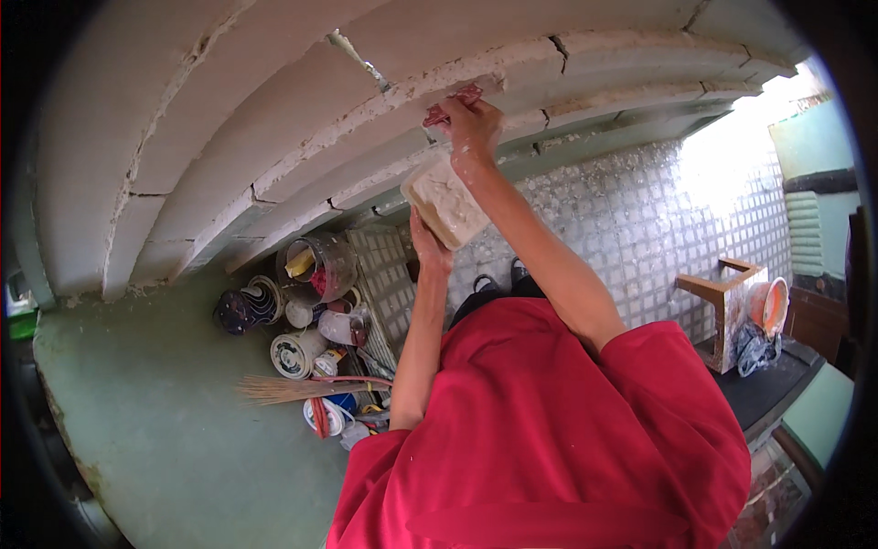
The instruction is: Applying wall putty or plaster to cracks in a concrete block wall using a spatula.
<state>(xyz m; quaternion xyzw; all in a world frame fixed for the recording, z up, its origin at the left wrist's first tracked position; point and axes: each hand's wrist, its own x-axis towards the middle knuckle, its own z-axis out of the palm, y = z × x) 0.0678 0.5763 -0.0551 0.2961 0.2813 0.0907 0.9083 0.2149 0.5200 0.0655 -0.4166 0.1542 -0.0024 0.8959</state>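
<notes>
My right hand (pixel 474 126) reaches overhead with closed fingers. It presses a crumpled red-and-white rag-like piece (pixel 455 103) against the side of a pale ceiling beam (pixel 402 112). Just below it, my left hand (pixel 431 242) holds up a cream rectangular tub (pixel 414 199) by its side and underside. A thick white paste (pixel 448 203) lies inside the tub. My right forearm passes over one edge of the tub. Dark cracks and gaps run across the beams, and a whitish filled gap (pixel 357 57) shows left of my right hand.
Against the green wall (pixel 174 393) on the left stand several paint buckets (pixel 297 354), a clear pail (pixel 322 265) and a stick broom (pixel 283 391). A wooden stool (pixel 727 297) and an orange-lined bucket (pixel 770 306) rest on a dark surface at right. Tiled floor (pixel 631 210) lies below.
</notes>
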